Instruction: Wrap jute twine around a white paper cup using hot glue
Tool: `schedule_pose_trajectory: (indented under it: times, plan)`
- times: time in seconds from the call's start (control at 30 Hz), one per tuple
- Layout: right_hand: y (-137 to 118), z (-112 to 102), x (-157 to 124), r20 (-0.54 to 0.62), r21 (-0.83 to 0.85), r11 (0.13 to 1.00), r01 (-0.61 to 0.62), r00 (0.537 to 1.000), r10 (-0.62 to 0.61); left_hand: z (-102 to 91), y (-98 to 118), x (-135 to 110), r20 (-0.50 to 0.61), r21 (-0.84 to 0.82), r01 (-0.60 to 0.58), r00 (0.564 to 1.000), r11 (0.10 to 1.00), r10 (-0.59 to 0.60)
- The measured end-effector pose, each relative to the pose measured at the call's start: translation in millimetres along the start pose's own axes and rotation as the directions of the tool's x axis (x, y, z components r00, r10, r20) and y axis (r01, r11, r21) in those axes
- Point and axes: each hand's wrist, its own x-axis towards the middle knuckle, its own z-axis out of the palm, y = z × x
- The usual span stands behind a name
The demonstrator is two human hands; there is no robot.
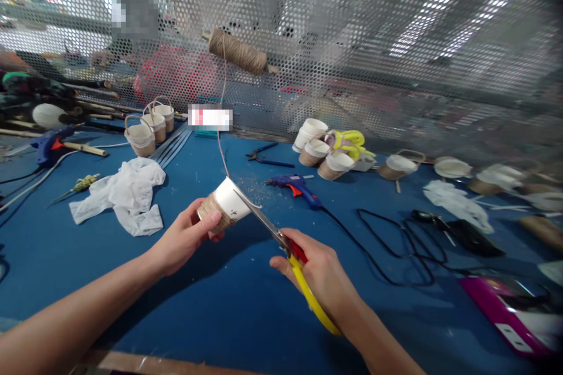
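My left hand grips a white paper cup, tilted with its mouth towards the upper right. Brown twine covers the cup's lower part, under my fingers. From the cup, a strand of twine runs up to a twine spool on the perforated screen. My right hand is closed round the handles of a pair of scissors, one yellow and one red. Their blades reach to the cup's rim; whether they touch it I cannot tell.
A blue hot glue gun with a trailing black cord and pliers lie beyond my hands. White lace lies left, near small twine-wrapped baskets. More cups stand right; a purple power strip sits at front right.
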Motion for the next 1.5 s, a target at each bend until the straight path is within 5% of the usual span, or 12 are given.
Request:
schedule_pose_trajectory:
  times: [0.3,0.47,1.5]
  plan:
    - [-0.8,0.5,-0.3,-0.04,-0.022,0.999,0.033,0.999,-0.034,-3.7,-0.5,2.3,0.044,-0.066,0.01,0.999,0.998,-0.008]
    - [1.4,-0.3,1.3,-0.045,-0.021,0.998,0.052,0.998,-0.052,-4.6,3.9,3.8,0.136,-0.177,0.138,0.984,0.974,-0.114]
    - [-3.6,-2.1,1.5,-0.003,-0.004,1.0,-0.01,1.0,0.01,-1.2,-0.4,2.4,0.02,-0.07,0.05,0.999,0.996,-0.048]
